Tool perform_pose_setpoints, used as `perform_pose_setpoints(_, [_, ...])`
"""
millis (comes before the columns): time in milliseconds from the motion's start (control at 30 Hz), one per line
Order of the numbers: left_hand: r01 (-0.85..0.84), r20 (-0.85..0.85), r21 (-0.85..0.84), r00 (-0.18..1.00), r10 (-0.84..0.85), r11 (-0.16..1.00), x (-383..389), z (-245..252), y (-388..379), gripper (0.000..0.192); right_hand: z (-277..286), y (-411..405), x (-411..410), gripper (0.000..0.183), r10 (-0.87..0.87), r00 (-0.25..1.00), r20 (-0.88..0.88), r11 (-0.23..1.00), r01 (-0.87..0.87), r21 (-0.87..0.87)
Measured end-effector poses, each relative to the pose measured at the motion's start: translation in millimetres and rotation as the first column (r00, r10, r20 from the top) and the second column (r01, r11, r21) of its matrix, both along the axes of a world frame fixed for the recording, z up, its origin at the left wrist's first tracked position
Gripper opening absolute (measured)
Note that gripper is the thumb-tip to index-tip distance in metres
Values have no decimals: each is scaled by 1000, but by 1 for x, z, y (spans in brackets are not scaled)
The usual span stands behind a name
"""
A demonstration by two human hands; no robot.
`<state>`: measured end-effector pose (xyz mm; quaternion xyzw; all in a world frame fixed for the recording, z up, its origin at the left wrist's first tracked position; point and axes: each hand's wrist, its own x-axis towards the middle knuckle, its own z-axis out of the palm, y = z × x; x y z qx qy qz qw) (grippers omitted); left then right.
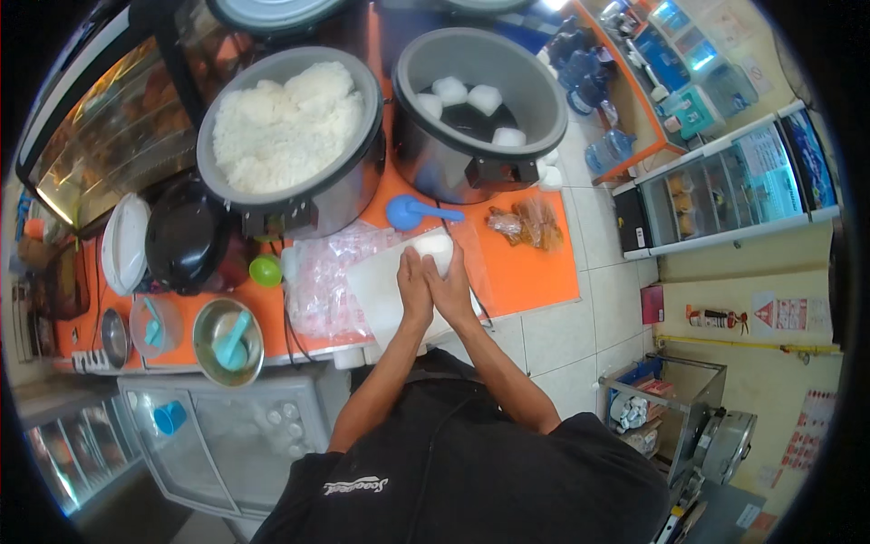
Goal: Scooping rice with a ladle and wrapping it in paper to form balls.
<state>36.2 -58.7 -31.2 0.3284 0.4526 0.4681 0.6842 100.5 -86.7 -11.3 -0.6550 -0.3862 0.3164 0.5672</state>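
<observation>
My left hand (pixel 414 289) and my right hand (pixel 448 289) are pressed together around a small white wrapped bundle (pixel 435 246), whose rounded top shows above the fingers. White paper sheets (pixel 377 299) lie beneath them, beside thin printed plastic bags (pixel 326 282). Just beyond sits a blue plastic scoop (pixel 408 212). A large rice cooker (pixel 346 207) at the back left is heaped with cooked white rice (pixel 289 132). To its right, a second cooker (pixel 442 170) holds several similar white bundles (pixel 485 99) in its grey pot.
Small plastic bags of brown sauce (pixel 533 224) lie on the orange tabletop (pixel 516 285) at right. A metal bowl with a turquoise ladle (pixel 232 347), a green cup (pixel 266 270) and a black lidded cooker (pixel 187 234) stand left. A glass-topped freezer (pixel 224 435) is below the table's left edge.
</observation>
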Motion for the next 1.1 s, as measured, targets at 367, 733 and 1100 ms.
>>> perform_pose_setpoints(367, [177, 39, 1, 983, -177, 984, 36, 42, 23, 60, 67, 7, 31, 49, -211, 977, -34, 976, 212, 40])
perform_pose_setpoints(733, [204, -21, 378, 977, -212, 903, 95, 179, 84, 48, 178, 84, 125, 54, -88, 959, -270, 980, 133, 151])
perform_pose_setpoints(1100, [246, -255, 459, 957, -139, 854, 103, 231, 155, 69, 206, 287, 296, 62, 418, 876, 242, 907, -389, -159])
